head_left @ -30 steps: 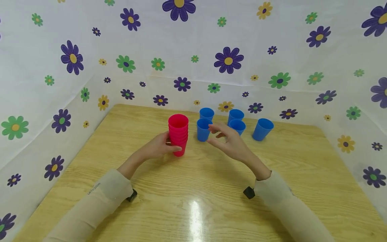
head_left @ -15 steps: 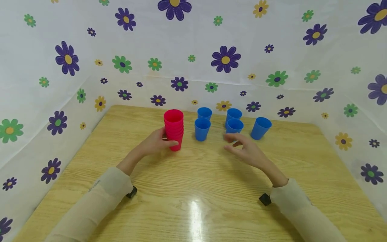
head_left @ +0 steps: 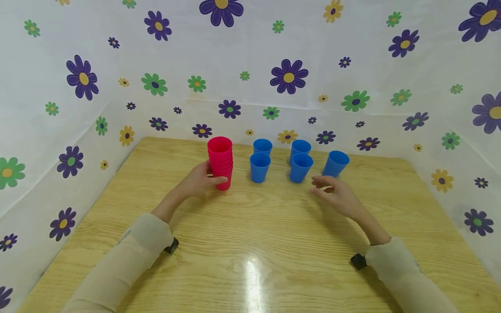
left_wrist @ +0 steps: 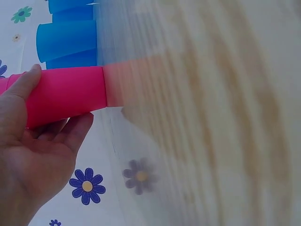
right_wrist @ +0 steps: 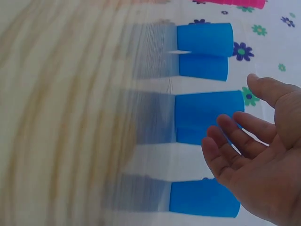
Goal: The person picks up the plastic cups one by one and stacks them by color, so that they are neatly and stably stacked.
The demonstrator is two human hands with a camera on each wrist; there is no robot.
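Note:
A stack of nested red cups (head_left: 221,163) stands upright on the left of the table, and my left hand (head_left: 197,179) grips it low down. In the left wrist view the thumb lies along the near side of the red cups (left_wrist: 70,92), the fingers behind, and the base meets the tabletop. My right hand (head_left: 338,196) is in front of the rightmost blue cup (head_left: 336,163), its fingers loosely bent around nothing. The right wrist view shows that palm (right_wrist: 263,165) beside the row of blue cups, apart from the middle pair (right_wrist: 207,110).
Left of the right hand stand more upright blue cups: a front one (head_left: 301,168) with one behind (head_left: 300,148), and another front one (head_left: 260,168) with one behind (head_left: 262,146). A flower-printed cloth (head_left: 180,52) walls the wooden table (head_left: 254,230) at back and sides.
My right hand has moved right and nearer, from before the left blue cups to the rightmost one. My left hand keeps its grip on the red stack; the view has shifted slightly.

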